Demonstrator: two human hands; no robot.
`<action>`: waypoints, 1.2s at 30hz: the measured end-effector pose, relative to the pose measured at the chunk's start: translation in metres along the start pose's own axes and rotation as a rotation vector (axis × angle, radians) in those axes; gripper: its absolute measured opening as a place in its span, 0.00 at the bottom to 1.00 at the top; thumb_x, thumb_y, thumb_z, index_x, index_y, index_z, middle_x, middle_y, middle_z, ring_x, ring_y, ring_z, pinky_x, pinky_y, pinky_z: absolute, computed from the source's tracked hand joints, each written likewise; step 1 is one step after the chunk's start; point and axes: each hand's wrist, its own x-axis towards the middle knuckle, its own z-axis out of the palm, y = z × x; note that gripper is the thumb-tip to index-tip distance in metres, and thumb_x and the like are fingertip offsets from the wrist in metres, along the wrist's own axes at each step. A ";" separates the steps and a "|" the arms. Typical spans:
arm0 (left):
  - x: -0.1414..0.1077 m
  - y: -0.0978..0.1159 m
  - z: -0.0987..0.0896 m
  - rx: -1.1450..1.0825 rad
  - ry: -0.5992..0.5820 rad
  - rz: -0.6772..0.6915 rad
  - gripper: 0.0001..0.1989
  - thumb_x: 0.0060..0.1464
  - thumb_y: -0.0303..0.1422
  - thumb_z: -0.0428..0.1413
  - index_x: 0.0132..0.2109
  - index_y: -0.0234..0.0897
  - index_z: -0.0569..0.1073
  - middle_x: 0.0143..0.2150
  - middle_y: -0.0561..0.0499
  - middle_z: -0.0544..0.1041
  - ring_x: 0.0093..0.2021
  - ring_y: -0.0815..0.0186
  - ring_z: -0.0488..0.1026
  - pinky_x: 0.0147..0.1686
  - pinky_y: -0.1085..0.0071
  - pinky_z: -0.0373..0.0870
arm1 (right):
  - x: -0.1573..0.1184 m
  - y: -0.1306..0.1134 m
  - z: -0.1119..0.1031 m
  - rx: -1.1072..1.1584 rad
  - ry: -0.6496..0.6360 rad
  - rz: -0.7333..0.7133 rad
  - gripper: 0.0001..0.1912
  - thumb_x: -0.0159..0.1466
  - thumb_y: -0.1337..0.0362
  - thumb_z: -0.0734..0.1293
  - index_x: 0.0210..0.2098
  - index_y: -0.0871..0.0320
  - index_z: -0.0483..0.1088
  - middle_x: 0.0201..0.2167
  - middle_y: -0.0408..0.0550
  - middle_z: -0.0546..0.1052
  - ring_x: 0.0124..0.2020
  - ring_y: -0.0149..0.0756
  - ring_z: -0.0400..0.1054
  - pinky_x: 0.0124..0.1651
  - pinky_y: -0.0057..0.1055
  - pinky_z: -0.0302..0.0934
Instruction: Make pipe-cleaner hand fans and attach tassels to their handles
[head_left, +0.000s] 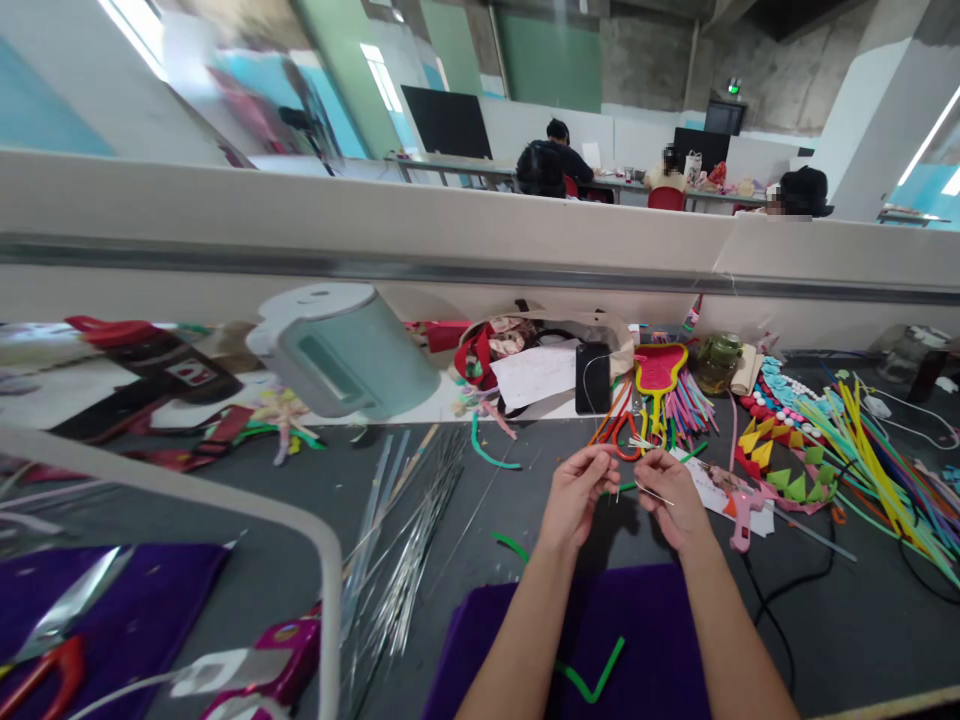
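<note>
Both hands are raised close together over the grey table, fingertips almost meeting. My left hand (579,492) is closed in a pinch, with a thin wire end poking out below the fingers. My right hand (673,497) is closed too, pinching a thin silvery wire (655,493) that slants across its fingers. Pale thin tips show just above the right fingertips; what they belong to is unclear. Under my forearms is a purple cloth (637,610), where a bent green pipe cleaner (600,688) lies. Another green piece (510,543) sits beside my left forearm.
Loose metal wires (416,560) lie to the left, near a pale blue kettle (352,350). Orange-handled scissors (624,435), a phone (593,378) and a pink glue gun (744,515) are around the hands. Coloured pipe cleaners (877,460) spread at right. A white bar (328,560) crosses the left foreground.
</note>
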 end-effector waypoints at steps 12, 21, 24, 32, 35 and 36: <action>0.005 -0.025 -0.007 -0.129 0.127 -0.020 0.21 0.31 0.37 0.73 0.35 0.31 0.80 0.27 0.50 0.79 0.24 0.73 0.73 0.25 0.78 0.71 | 0.000 0.011 0.002 -0.206 0.062 0.169 0.19 0.53 0.50 0.74 0.27 0.61 0.73 0.21 0.43 0.74 0.17 0.22 0.63 0.13 0.15 0.49; 0.001 -0.029 -0.008 -0.073 0.122 -0.051 0.20 0.34 0.37 0.72 0.36 0.31 0.81 0.27 0.49 0.79 0.23 0.73 0.71 0.22 0.79 0.66 | 0.002 0.015 -0.001 -0.208 0.063 0.182 0.16 0.52 0.54 0.75 0.25 0.61 0.73 0.18 0.42 0.73 0.15 0.21 0.61 0.13 0.15 0.49; 0.000 -0.029 -0.008 -0.061 0.119 -0.052 0.19 0.34 0.37 0.72 0.35 0.31 0.81 0.27 0.48 0.79 0.24 0.72 0.71 0.22 0.78 0.66 | 0.002 0.015 -0.003 -0.180 0.045 0.196 0.15 0.52 0.55 0.75 0.25 0.61 0.73 0.17 0.41 0.73 0.14 0.21 0.60 0.13 0.15 0.48; -0.001 -0.029 -0.009 -0.052 0.156 -0.036 0.19 0.34 0.36 0.71 0.36 0.32 0.81 0.29 0.49 0.79 0.27 0.70 0.74 0.27 0.76 0.70 | 0.001 0.010 -0.004 -0.137 -0.004 0.236 0.15 0.50 0.56 0.77 0.28 0.61 0.73 0.21 0.42 0.75 0.17 0.23 0.63 0.15 0.17 0.54; -0.002 -0.029 -0.008 -0.031 0.121 -0.072 0.16 0.36 0.36 0.71 0.34 0.33 0.81 0.27 0.50 0.78 0.25 0.71 0.72 0.25 0.77 0.68 | 0.002 0.012 -0.004 -0.179 0.008 0.223 0.15 0.51 0.55 0.76 0.28 0.61 0.74 0.19 0.41 0.74 0.15 0.21 0.60 0.14 0.17 0.52; -0.002 -0.030 -0.008 -0.014 0.102 -0.084 0.16 0.37 0.36 0.71 0.34 0.32 0.81 0.26 0.51 0.78 0.24 0.72 0.71 0.24 0.77 0.67 | 0.002 0.013 -0.005 -0.201 0.013 0.218 0.16 0.51 0.55 0.76 0.28 0.61 0.73 0.19 0.42 0.74 0.14 0.21 0.60 0.14 0.17 0.51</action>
